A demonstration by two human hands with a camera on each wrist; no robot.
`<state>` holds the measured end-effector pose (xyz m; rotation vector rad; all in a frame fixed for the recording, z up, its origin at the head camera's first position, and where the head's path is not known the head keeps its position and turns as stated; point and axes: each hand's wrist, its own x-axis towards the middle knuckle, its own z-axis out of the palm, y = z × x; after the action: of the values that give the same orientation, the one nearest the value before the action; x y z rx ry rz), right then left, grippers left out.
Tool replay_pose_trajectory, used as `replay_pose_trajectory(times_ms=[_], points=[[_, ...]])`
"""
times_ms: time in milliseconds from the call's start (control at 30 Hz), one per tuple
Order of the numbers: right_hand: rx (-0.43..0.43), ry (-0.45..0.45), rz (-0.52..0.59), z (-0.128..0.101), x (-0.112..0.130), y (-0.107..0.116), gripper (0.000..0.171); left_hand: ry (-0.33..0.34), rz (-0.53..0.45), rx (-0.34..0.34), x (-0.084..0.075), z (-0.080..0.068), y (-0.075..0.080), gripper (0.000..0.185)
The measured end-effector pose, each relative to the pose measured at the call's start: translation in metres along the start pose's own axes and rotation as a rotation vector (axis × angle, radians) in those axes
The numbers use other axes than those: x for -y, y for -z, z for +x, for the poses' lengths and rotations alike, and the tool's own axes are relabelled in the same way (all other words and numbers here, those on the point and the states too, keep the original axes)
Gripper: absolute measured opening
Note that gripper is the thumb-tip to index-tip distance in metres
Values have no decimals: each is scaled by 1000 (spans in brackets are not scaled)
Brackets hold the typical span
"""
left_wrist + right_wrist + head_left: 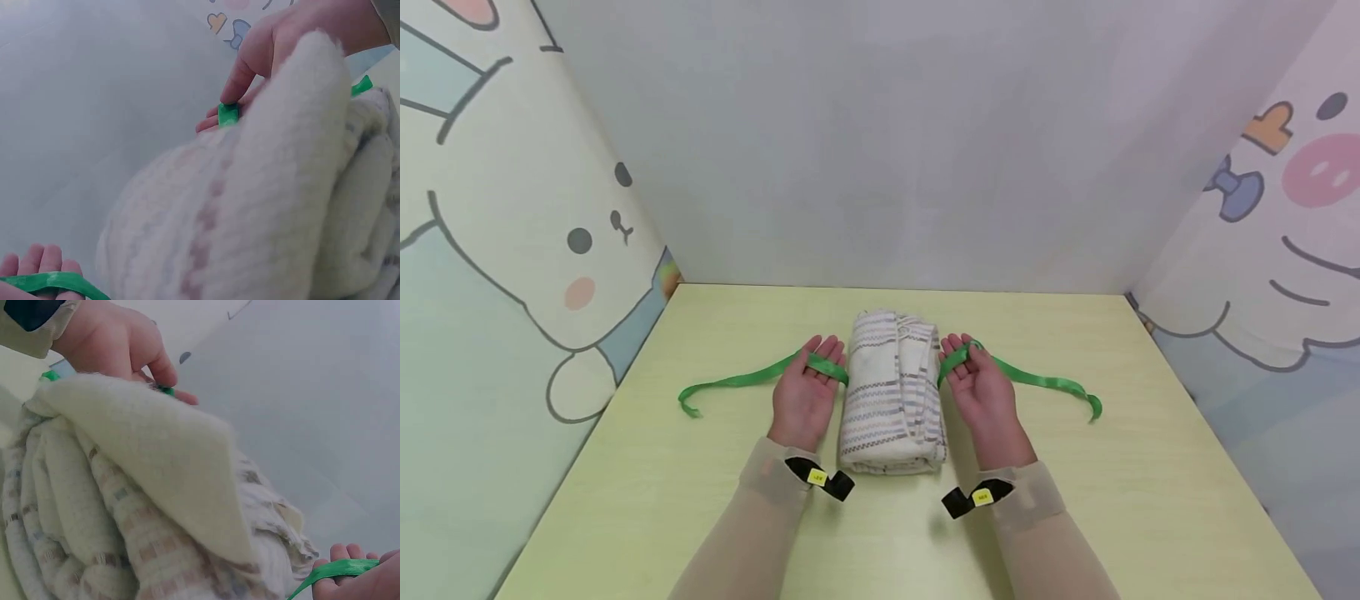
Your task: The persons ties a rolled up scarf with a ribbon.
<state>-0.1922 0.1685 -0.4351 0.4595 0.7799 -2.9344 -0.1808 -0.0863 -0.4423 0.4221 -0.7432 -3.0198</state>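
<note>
A rolled white towel (880, 400) with striped bands in grey, blue and brown lies upright in the head view, its layered end toward me. My left hand (805, 396) is palm up at its left side, the thumb pinching a green ribbon (737, 381) across the fingers. At the right side my right hand (981, 392), also palm up, pinches another length of the ribbon (1045, 382) under its thumb. Both lengths run in to the towel's sides; the stretch between them is hidden. In the left wrist view the right thumb presses on the ribbon (228, 115).
The ribbon's loose ends trail outward on the pale yellow table (647, 500). A plain grey-white wall (880, 167) stands behind it. Side panels with a cartoon rabbit (527, 208) and a cartoon pig (1285, 250) flank the table. Each wrist carries a small black camera (838, 485).
</note>
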Motion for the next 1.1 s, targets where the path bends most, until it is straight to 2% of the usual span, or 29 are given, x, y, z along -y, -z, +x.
replay_pose_trajectory(times_ms=[133,300,600,700,900,1100], points=[[-1,28,-41,-4,-4,-7,47,19,-23,13,-1,-2,-7,41],[8,42,-61,-10,-10,-15,36,43,-48,17,6,-7,-16,43],[-33,52,-83,-11,-25,-24,35,13,23,33,22,-13,-24,47],[-51,75,-93,-12,-25,-26,35,9,34,34,22,-11,-26,47],[-23,139,-156,-16,-22,-33,36,-16,43,43,16,-8,-33,47],[-27,145,-157,-15,-26,-42,38,-43,92,56,14,-4,-39,47]])
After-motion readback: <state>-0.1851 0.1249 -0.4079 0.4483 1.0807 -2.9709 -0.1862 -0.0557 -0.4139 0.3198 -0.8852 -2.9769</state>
